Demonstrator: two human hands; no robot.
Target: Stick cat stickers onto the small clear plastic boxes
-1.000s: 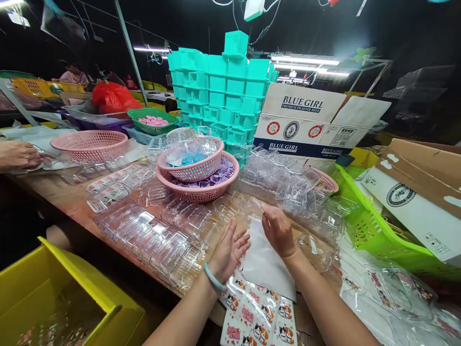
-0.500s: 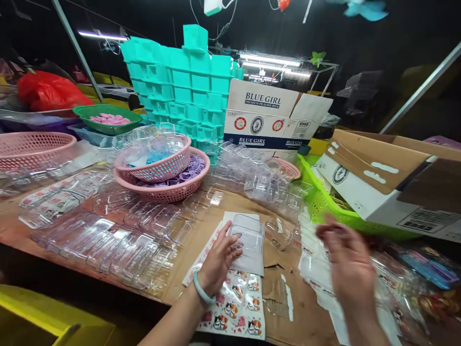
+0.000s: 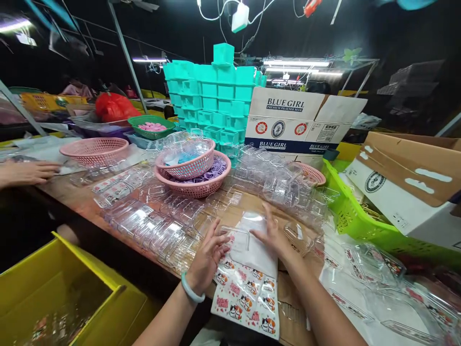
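Note:
My left hand [image 3: 207, 257], with a pale bracelet on its wrist, has its fingers bent at the left edge of a clear plastic case [image 3: 238, 239] and appears to grip it. The case is tilted over a white sheet [image 3: 259, 254]. My right hand [image 3: 274, 235] reaches across that sheet from the right, thumb and fingers apart, with nothing visible in it. Below the white sheet lies a sticker sheet [image 3: 247, 300] printed with cartoon cats and hearts. Another clear case [image 3: 297, 238] rests just right of my right hand.
Rows of clear cases [image 3: 144, 223] lie left, with more heaped behind. Pink baskets [image 3: 192, 187] stand beyond; turquoise bins [image 3: 216, 96] rise at the back. A green basket [image 3: 360, 223] with a carton is right. Another person's hand [image 3: 30, 172] is far left. A yellow bin [image 3: 118, 307] sits below.
My right hand has come from the cases at the right to the white sheet. My left hand and the clear case have shifted left across the sheet. The view has swung left.

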